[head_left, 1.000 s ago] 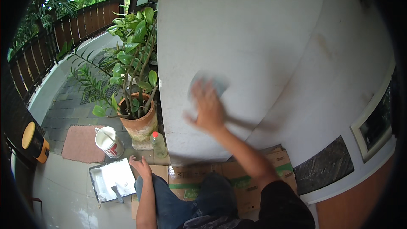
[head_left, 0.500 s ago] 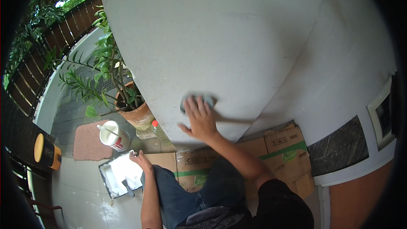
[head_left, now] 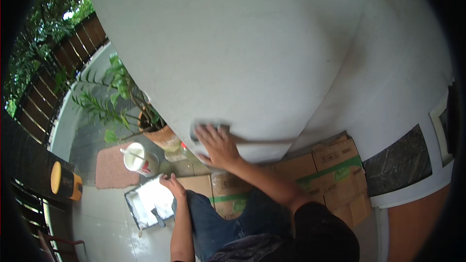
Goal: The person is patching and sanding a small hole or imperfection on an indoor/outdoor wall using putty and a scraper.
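My right hand [head_left: 216, 148] lies on a blurred grey pad [head_left: 224, 127] against the lower part of the white wall [head_left: 233, 58], its fingers over the pad. My left hand [head_left: 174, 184] rests by my left knee, fingers loosely apart with nothing visible in them. Beside it on the tiles is a black tray [head_left: 133, 206] with white paint or paste and a putty knife [head_left: 159, 218] in it. A white bucket [head_left: 145, 164] with a stick stands behind the tray.
Cardboard sheets [head_left: 286, 170] cover the floor along the wall's foot. A potted plant [head_left: 162, 138] and a red-capped bottle [head_left: 185, 146] are by the wall's left edge. A pink mat [head_left: 111, 165] and a black-and-yellow container [head_left: 68, 182] lie further left; a framed opening [head_left: 437, 126] is at right.
My right hand and the pad have moved down and left along the wall. The camera's view has shifted, so the wall fills more of the upper left and hides more of the plant.
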The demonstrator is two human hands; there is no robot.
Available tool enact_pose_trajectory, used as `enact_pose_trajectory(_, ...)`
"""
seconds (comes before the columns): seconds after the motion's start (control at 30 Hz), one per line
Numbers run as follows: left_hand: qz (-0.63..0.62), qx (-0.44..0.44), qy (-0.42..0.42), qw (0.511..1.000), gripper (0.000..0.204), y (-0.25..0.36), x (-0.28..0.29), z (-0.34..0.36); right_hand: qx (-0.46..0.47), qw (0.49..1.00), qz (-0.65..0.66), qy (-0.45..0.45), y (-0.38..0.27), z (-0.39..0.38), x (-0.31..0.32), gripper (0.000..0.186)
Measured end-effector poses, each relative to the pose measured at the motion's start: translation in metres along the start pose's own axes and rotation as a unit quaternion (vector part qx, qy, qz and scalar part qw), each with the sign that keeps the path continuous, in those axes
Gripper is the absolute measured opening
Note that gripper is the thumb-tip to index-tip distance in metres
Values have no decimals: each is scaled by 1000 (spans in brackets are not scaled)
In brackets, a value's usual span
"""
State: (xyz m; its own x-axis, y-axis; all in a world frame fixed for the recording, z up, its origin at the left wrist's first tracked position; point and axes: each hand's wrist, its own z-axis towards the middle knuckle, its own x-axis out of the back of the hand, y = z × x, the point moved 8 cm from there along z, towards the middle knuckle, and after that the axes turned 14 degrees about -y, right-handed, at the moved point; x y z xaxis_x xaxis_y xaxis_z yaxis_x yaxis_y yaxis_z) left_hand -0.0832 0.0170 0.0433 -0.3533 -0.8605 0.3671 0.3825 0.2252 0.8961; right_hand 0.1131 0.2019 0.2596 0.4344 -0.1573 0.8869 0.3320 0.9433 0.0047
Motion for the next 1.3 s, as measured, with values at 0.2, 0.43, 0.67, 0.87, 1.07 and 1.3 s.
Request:
enact_pose_trajectory(0.2, 4, 17, -45, 999, 52, 18, -8, -11, -313, 947, 12, -67, 135, -172, -77, 71)
enact_pose_trajectory(0.43, 7, 10, -35, 999, 54, 15, -14, 4, -207, 940, 85, 257, 126, -94, 12, 68)
enact_pose_trajectory(0.67, 96, -13, -71, 993, 55, 11, -29, 3, -210, 969, 54, 119, 127, -114, 2, 72)
enact_pose_trajectory(0.87, 123, -26, -78, 989, 56, -12, -14, 6, -202, 972, 52, 108, 118, -112, -1, 69)
enact_pose_trajectory(1.07, 126, -13, -117, 985, 55, -19, -43, 9, -206, 972, 107, 42, 117, -141, -41, 62)
enact_pose_trajectory(1.3, 91, -28, -92, 991, 59, 2, -26, 10, -217, 963, 96, 128, 119, -121, 4, 59)
